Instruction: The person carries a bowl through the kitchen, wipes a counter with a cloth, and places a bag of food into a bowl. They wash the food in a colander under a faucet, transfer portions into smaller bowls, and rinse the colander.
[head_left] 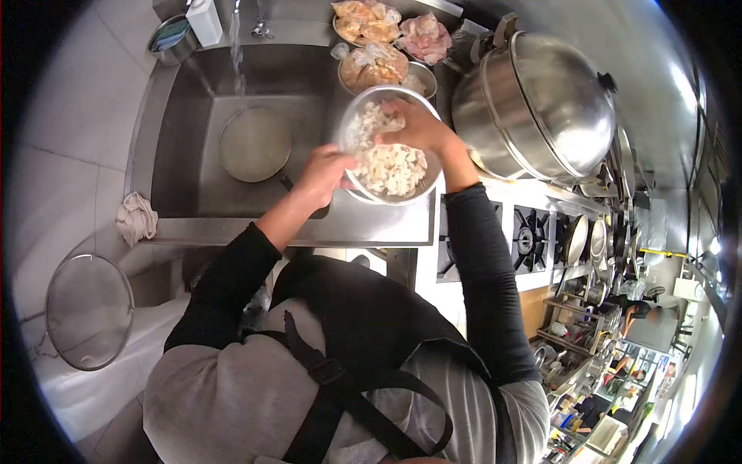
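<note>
My left hand [323, 176] grips the near left side of a round metal bowl [434, 172], its fingers closed at the rim. Pale, chopped food pieces [393, 170] are heaped in the bowl, with more white bits toward its far left side. My right hand [417, 127] reaches in over the right rim, fingers bent among the pieces; what they hold is hidden. The bowl overlaps the right edge of the sink [193, 185] and the steel counter [386, 226].
Water runs from a tap [236, 39] into the sink, where a round disc [255, 145] lies. Bagged food [374, 66] and raw meat [425, 37] stand behind the bowl. A large domed pot [533, 104] and gas burners [532, 238] are rightward. A strainer [90, 312] hangs left.
</note>
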{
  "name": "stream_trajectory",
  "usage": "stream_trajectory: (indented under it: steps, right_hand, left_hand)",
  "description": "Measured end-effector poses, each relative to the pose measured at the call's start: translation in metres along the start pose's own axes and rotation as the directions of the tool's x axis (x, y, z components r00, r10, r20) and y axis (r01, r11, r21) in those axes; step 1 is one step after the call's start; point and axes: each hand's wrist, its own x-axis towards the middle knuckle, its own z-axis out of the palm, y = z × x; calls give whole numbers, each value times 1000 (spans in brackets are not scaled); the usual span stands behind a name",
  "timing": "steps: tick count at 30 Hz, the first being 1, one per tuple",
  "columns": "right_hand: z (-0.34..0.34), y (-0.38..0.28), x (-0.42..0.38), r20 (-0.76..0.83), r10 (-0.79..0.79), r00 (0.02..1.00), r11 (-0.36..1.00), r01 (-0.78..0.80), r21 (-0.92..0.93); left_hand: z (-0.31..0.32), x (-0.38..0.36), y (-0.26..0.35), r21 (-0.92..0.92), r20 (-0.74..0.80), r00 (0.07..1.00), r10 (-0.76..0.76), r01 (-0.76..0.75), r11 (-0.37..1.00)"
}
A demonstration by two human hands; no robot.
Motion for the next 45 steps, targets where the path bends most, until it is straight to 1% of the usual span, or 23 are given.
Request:
stream_trajectory:
  steps: [1, 3, 4, 5, 7, 8, 9, 11, 15, 19, 21, 22, 25, 27, 29, 30, 34, 35, 37, 39, 41, 43, 45]
  right_hand:
    - [18, 8, 2, -3, 5, 1000, 1000, -5, -2]
    - [53, 10, 10, -151, -340, 928, 940, 335, -57]
    - [46, -7, 2, 71, -223, 972, 975, 223, 8]
    - [30, -19, -3, 66, -219, 973, 976, 219, 11]
    - [11, -21, -23, 339, -139, 931, 990, 134, 37]
    - [7, -4, -32, 259, -208, 943, 977, 188, 97]
    - [2, -3, -50, 94, -332, 939, 930, 342, -133]
    - [28, -4, -62, -73, -227, 971, 947, 203, -248]
    - [18, -18, -40, 23, 4, 1000, 978, 1, -208]
    - [-4, 2, -56, 193, -188, 963, 980, 197, -28]
    - [14, 13, -76, -36, -47, 998, 979, 39, -201]
    - [22, -3, -76, -48, 102, 994, 984, -108, -145]
    - [43, 8, -47, -121, 187, 975, 979, -175, 102]
    - [25, 0, -47, -204, 169, 964, 985, -162, 51]
    - [-4, -4, -39, -254, -218, 942, 976, 210, -61]
    - [-21, -15, -45, -80, -106, 991, 969, 121, 217]
    - [-37, -21, -50, 69, 17, 997, 836, -52, 546]
    - [-26, -13, -47, 63, 7, 998, 840, -40, 540]
    - [-5, -1, -41, -34, 126, 991, 988, -123, 96]
    - [34, -7, -37, -129, 138, 982, 988, -128, 80]
    - [35, -1, -27, -105, 121, 987, 954, -86, 287]
    - [25, 5, -25, 93, 300, 949, 894, -314, 319]
    - [8, -7, -41, 64, 250, 966, 928, -258, 268]
  left_hand:
    - [3, 1, 1, 47, 34, 999, -6, 4, 999]
    - [8, 7, -5, -3, 13, 999, -34, 34, 999]
    - [10, 11, -7, -56, -14, 998, -60, 59, 997]
    - [12, 12, -4, -51, -11, 998, -63, 63, 997]
    - [8, 4, -2, -19, 14, 998, -62, 63, 998]
    - [2, 4, -3, -34, 36, 998, -44, 45, 998]
    - [0, 1, -1, -37, 29, 998, -54, 55, 998]
    - [6, -5, 8, -47, 42, 996, -78, 80, 996]
    - [23, -6, -5, 34, 62, 997, -48, 46, 998]
    - [12, -1, 1, -26, 13, 1000, -21, 22, 999]
    - [7, 1, 6, -61, 6, 999, -44, 44, 997]
    - [11, -2, 8, -48, 14, 999, -32, 33, 998]
    - [14, 4, -2, -32, 22, 999, -47, 47, 998]
    - [10, 12, -5, -12, 31, 999, 8, -7, 1000]
    - [8, 10, -2, 31, 24, 999, 43, -44, 999]
    - [4, 9, 2, 44, 25, 999, 35, -37, 998]
    - [-5, -1, 7, 31, 17, 999, 27, -28, 999]
    - [-7, -1, 6, 22, 26, 1000, 15, -15, 1000]
    - [7, -19, 18, -22, 16, 999, -31, 31, 999]
    - [16, -12, 5, 16, 37, 999, -25, 25, 1000]
    - [19, -9, 5, 38, 10, 1000, -27, 27, 999]
    - [5, 2, -8, 67, 11, 1000, -18, 17, 998]
    - [3, -3, -3, 56, 19, 1000, -22, 21, 998]
